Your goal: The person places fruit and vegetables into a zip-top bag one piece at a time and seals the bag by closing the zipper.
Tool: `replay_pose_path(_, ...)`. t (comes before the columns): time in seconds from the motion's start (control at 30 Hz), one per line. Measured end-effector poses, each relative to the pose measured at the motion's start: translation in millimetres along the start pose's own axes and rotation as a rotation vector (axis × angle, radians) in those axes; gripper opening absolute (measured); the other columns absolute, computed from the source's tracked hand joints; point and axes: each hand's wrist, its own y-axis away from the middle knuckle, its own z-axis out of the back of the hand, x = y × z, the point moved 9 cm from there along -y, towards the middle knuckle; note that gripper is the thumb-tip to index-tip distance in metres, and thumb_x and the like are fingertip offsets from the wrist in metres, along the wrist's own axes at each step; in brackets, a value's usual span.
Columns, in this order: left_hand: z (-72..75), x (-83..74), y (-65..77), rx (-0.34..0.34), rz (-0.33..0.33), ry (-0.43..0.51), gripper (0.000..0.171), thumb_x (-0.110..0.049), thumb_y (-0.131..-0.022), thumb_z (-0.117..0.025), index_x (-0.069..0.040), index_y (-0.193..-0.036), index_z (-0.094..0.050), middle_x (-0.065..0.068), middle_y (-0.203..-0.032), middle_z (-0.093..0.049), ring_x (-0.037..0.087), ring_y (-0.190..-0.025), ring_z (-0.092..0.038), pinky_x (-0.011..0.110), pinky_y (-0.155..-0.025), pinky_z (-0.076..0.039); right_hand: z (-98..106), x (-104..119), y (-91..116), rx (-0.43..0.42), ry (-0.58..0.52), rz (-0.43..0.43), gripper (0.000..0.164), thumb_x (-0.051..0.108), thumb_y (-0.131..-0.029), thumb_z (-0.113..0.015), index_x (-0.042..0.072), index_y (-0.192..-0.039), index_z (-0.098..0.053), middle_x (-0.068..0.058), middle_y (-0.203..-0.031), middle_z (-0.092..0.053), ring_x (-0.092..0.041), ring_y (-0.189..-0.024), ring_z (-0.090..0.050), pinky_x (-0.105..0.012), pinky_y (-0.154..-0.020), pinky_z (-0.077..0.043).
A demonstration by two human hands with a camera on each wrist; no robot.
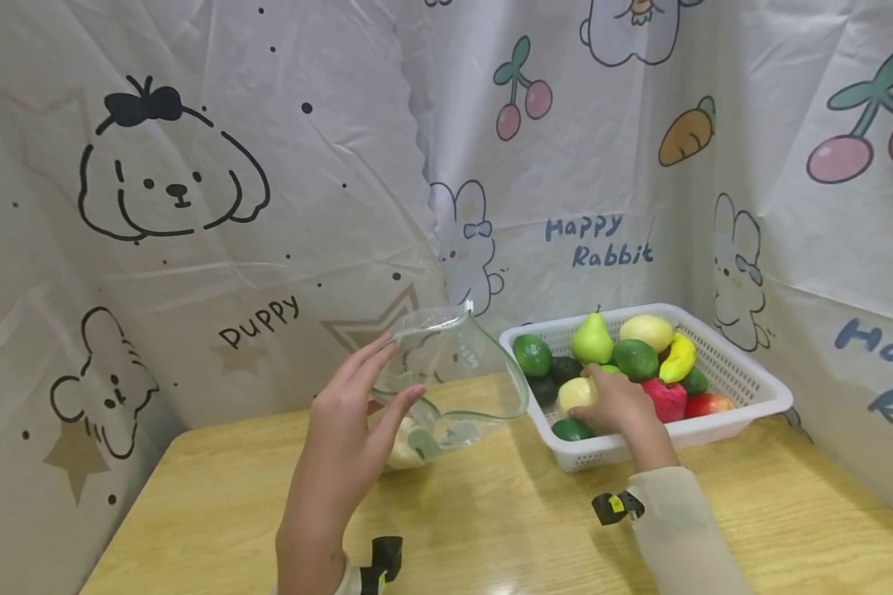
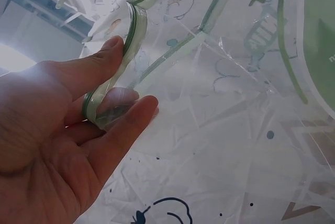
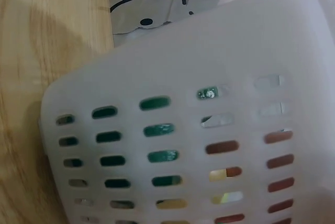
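Observation:
My left hand (image 1: 346,430) holds a clear zip bag (image 1: 484,368) with a green-edged mouth, above the table. In the left wrist view the thumb and fingers grip the bag's green zip edge (image 2: 133,33), and the mouth gapes. Something pale (image 1: 405,450) shows low behind or inside the bag. Over at the white basket (image 1: 762,397), my right hand (image 1: 618,405) reaches in and grips a pale yellow round fruit (image 1: 575,395) among the other fruit. From the right wrist only the basket's slotted wall (image 3: 172,72) shows; the hand is hidden behind it.
The basket also holds a green pear (image 1: 592,339), avocados (image 1: 532,355), a yellow fruit (image 1: 646,332), a small banana (image 1: 678,357), a dragon fruit (image 1: 666,400) and a red fruit (image 1: 709,405). Printed white curtains (image 1: 342,165) surround the wooden table (image 1: 506,512).

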Motion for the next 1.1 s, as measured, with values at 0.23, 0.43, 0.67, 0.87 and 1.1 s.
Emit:
replay_pose_path(0.23, -0.4, 1.4, 1.1, -0.002, 0.015, 0.011, 0.053, -0.027, -0.086, -0.066, -0.004, -0.131, -0.051, 0.013, -0.140, -0.049, 0.022, -0.120, -0.051, 0.030, -0.074, -0.061, 17.3, 2.8, 5.2, -0.105, -0.022, 0.018, 0.072, 0.039, -0.076, -0.072, 0.002, -0.132, -0.045, -0.029, -0.114, -0.057, -0.042, -0.096, -0.054, -0.062, -0.078, -0.049)
replay_pose_path(0.43, -1.1, 1.9, 0.8, 0.009, 0.022, 0.016, 0.056, -0.027, -0.086, -0.065, -0.004, -0.134, -0.049, 0.012, -0.142, -0.047, 0.022, -0.122, -0.050, 0.029, -0.075, -0.061, 46.9, 18.3, 13.8, -0.215, -0.072, 0.063, 0.081, 0.039, -0.075, -0.073, -0.002, -0.135, -0.038, -0.033, -0.120, -0.054, -0.046, -0.098, -0.054, -0.064, -0.078, -0.049)
replay_pose_path(0.67, -1.8, 4.2, 1.2, 0.019, 0.035, 0.013, 0.061, -0.031, -0.085, -0.065, -0.006, -0.137, -0.045, 0.012, -0.145, -0.044, 0.023, -0.124, -0.047, 0.030, -0.076, -0.061, 81.8, 42.5, 34.3, -0.356, -0.162, 0.142, 0.079, 0.034, -0.075, -0.075, 0.000, -0.136, -0.037, -0.029, -0.125, -0.050, -0.040, -0.101, -0.050, -0.061, -0.082, -0.048)
replay_pose_path(0.87, -5.0, 4.8, 3.3, 0.030, 0.050, 0.012, 0.063, -0.035, -0.085, -0.064, -0.006, -0.138, -0.044, 0.012, -0.145, -0.043, 0.024, -0.125, -0.046, 0.030, -0.077, -0.061, 112.6, 64.5, 60.5, -0.502, -0.239, 0.220, 0.075, 0.034, -0.072, -0.078, 0.004, -0.131, -0.043, -0.023, -0.122, -0.051, -0.037, -0.097, -0.051, -0.058, -0.075, -0.052)
replay_pose_path(1.1, -6.9, 3.3, 2.8, 0.025, 0.038, 0.005, 0.064, -0.035, -0.085, -0.064, -0.005, -0.138, -0.044, 0.012, -0.144, -0.044, 0.022, -0.122, -0.049, 0.031, -0.078, -0.060, 130.9, 95.0, 85.9, -0.591, -0.366, 0.381, 0.077, 0.038, -0.069, -0.079, 0.007, -0.131, -0.045, -0.015, -0.126, -0.054, -0.026, -0.097, -0.057, -0.045, -0.065, -0.059)
